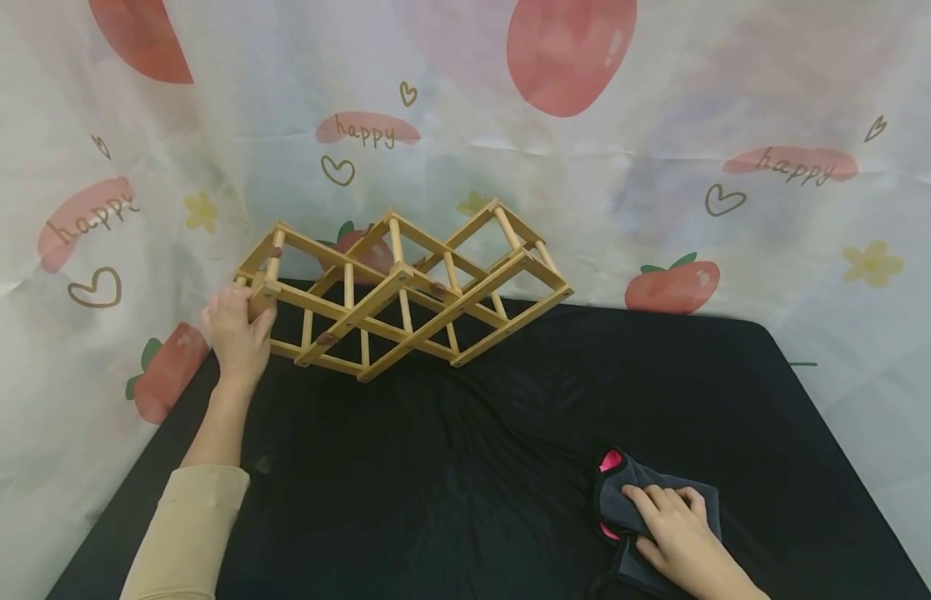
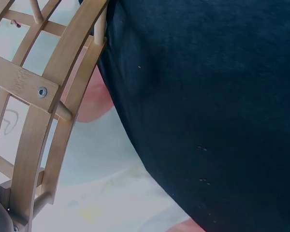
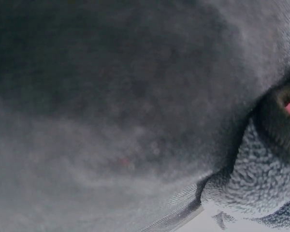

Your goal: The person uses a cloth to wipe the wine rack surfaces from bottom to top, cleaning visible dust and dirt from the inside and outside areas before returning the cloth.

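Observation:
My left hand [image 1: 238, 337] grips the left end of a folding wooden lattice rack [image 1: 405, 271]. The rack is opened out into a zigzag of crossed slats joined by round rods, and overlaps the back of the table in the head view. Its pale slats and a metal screw show up close in the left wrist view. At the front right, my right hand [image 1: 678, 533] holds a dark grey fleecy cloth [image 1: 693, 492], fingers bent over its top and thumb lower down. Black trim edges the cloth, and bright pink [image 1: 611, 460] shows inside its fold. Grey fabric fills most of the right wrist view.
Under both hands spreads a table [image 1: 465, 475] in a black, slightly wrinkled cover. Behind it and along its sides hangs a pale printed curtain [image 1: 585, 183] with strawberries, hearts and lettering, close to the rack's far side.

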